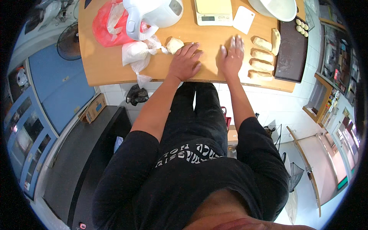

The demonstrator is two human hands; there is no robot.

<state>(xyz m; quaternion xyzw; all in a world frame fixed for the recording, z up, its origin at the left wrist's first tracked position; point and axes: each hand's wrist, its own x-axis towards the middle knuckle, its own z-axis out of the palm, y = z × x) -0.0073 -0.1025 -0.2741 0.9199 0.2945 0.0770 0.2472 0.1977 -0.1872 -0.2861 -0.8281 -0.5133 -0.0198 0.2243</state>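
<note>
My left hand rests palm down on the wooden table, its fingers spread and holding nothing. Just beyond its fingertips sits a pale lump of dough; whether they touch is hard to tell. My right hand lies flat, fingers stretched out and whitened with flour. To its right are several short dough rolls in a column, apart from the hand. One longer dough roll lies lengthwise beside them, along the tray.
Left of the dough lump are tied clear bags of white powder, a red plastic bag and a white kettle. A kitchen scale, white scraper and white basin stand farther back. The dark tray holds several dough balls.
</note>
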